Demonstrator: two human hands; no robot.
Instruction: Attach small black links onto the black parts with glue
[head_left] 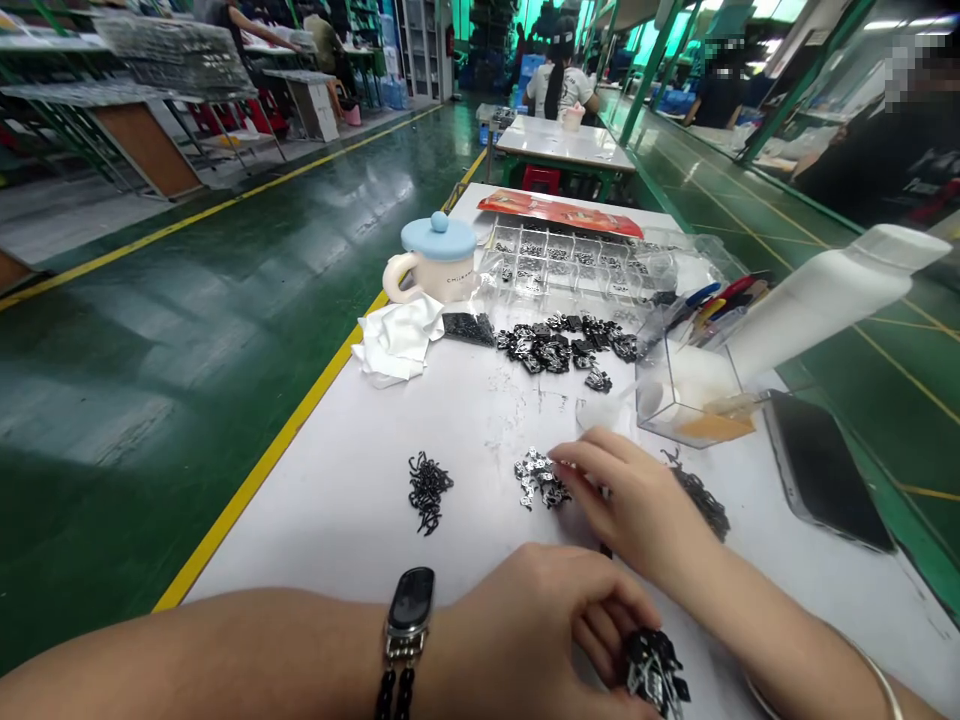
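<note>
My left hand [536, 630], with a black smart band [412, 598] on its wrist, is closed around a small black-and-silver assembly [654, 672] at the bottom edge. Further up, my right hand [637, 500] has its thumb and fingertips close together at a small pile of silver metal pieces [536, 480]. Whether a piece is between those fingertips is hidden. Left of that pile lies a heap of thin black hook-like pieces [429, 490]. Another dark heap of small pieces [701, 495] sits partly behind my right wrist. Black-and-silver assemblies [555, 345] are scattered beyond.
At the back stand a clear compartment box [570, 262] and a lidded mug [442, 270]. Beside the mug are crumpled tissue [397, 340] and a bag of black bits [469, 328]. To the right are a pen holder [679, 420], white bottle [832, 295] and phone [829, 470].
</note>
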